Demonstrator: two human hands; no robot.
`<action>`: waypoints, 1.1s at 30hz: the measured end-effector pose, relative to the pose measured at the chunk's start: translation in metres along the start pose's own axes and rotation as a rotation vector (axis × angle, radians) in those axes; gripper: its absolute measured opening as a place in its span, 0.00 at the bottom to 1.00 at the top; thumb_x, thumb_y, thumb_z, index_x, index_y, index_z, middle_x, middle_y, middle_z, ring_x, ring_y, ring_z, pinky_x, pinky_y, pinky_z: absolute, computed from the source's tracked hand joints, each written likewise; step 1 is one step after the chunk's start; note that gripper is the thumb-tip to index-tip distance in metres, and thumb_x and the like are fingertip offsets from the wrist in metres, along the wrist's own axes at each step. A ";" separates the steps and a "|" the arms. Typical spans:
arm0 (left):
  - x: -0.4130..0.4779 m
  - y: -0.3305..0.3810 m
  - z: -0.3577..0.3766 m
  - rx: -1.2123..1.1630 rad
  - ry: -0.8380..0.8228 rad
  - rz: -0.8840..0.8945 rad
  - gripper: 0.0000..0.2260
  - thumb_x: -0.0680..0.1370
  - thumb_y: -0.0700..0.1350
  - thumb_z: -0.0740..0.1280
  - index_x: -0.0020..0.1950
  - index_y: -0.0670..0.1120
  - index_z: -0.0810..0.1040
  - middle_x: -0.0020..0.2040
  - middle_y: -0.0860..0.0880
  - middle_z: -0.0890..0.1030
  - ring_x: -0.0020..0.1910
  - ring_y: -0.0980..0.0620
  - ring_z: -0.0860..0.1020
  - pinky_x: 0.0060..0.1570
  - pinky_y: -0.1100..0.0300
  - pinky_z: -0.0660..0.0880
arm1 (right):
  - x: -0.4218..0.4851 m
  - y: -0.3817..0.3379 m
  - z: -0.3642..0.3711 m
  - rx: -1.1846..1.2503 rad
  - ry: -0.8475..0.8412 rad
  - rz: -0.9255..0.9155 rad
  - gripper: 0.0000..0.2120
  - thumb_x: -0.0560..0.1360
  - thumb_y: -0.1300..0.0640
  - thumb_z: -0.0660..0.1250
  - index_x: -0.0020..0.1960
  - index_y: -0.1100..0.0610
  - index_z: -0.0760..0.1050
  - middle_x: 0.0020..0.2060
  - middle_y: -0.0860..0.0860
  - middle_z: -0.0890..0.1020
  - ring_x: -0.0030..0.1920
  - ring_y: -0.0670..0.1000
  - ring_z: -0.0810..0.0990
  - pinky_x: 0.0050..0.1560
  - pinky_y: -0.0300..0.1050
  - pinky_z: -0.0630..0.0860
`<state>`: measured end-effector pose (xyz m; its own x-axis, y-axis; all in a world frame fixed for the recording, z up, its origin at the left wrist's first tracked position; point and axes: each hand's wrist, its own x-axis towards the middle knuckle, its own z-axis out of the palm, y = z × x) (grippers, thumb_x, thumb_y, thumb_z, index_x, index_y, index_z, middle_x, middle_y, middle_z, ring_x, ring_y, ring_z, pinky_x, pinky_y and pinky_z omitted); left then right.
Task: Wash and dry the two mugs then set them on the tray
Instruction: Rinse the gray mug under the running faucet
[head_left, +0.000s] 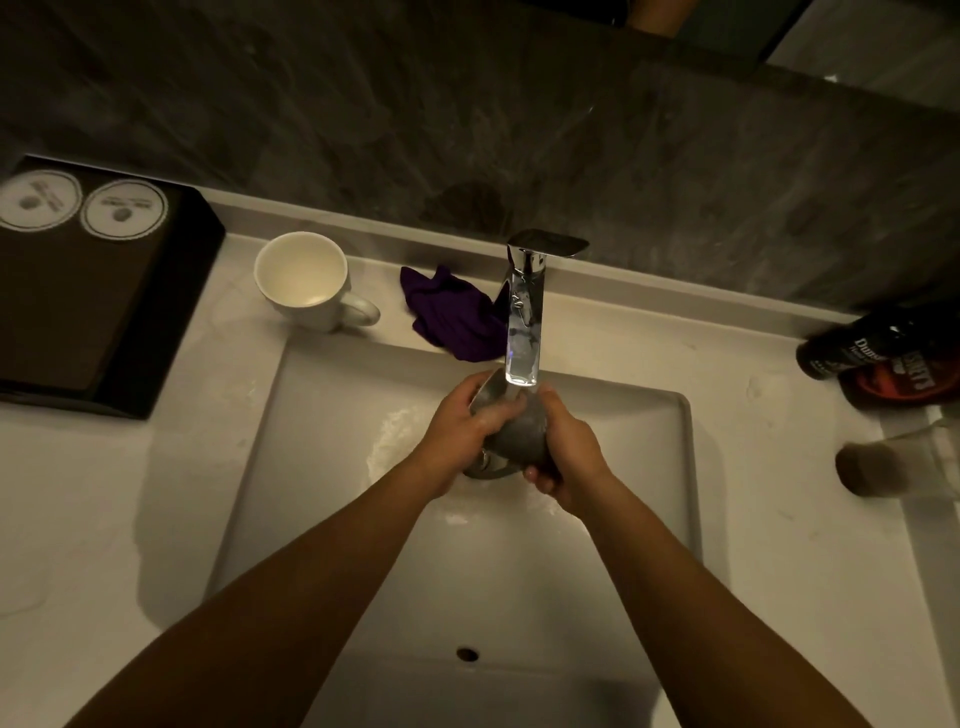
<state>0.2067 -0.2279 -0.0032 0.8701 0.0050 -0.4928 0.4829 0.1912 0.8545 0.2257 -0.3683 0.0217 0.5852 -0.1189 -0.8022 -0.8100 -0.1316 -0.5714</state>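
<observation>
Over the white sink (649, 519), both my hands hold a grey mug (514, 434) under the chrome faucet (524, 317). My left hand (462, 436) grips its left side near the rim. My right hand (566, 457) wraps its right side and bottom. The mug is tilted, and its handle shows below my hands. A white mug (306, 280) stands upright on the counter left of the faucet, handle to the right. At the far left lies the black tray (130, 322). A purple cloth (457, 317) lies crumpled behind the basin.
Two round white paper coasters (83, 205) lie on the tray's far end. Dark bottles (883, 353) lie at the right edge of the counter, with a blurred glass (893, 467) below them. A dark stone wall backs the counter.
</observation>
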 end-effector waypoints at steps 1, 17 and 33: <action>-0.001 -0.004 -0.004 -0.010 -0.031 0.011 0.26 0.74 0.55 0.75 0.71 0.58 0.76 0.66 0.50 0.81 0.63 0.49 0.81 0.59 0.54 0.80 | 0.000 -0.001 -0.001 0.030 -0.035 0.055 0.28 0.76 0.32 0.62 0.54 0.57 0.78 0.40 0.62 0.86 0.25 0.52 0.75 0.28 0.41 0.69; 0.006 -0.002 -0.001 -0.353 0.120 -0.227 0.18 0.78 0.58 0.71 0.58 0.46 0.86 0.55 0.43 0.88 0.58 0.44 0.85 0.57 0.49 0.81 | -0.005 0.007 0.005 0.131 -0.163 0.002 0.29 0.75 0.32 0.65 0.57 0.57 0.80 0.44 0.63 0.87 0.32 0.56 0.79 0.28 0.44 0.72; 0.010 -0.005 0.003 -0.044 0.151 -0.215 0.30 0.70 0.69 0.73 0.49 0.40 0.82 0.46 0.43 0.86 0.46 0.43 0.85 0.47 0.50 0.81 | -0.007 0.014 -0.005 -0.418 -0.003 -0.422 0.29 0.82 0.33 0.45 0.58 0.51 0.77 0.48 0.54 0.83 0.44 0.55 0.84 0.32 0.46 0.82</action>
<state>0.2132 -0.2320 -0.0120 0.7216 0.1057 -0.6842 0.6476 0.2462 0.7211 0.2101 -0.3745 0.0203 0.8526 0.0308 -0.5216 -0.4238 -0.5431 -0.7249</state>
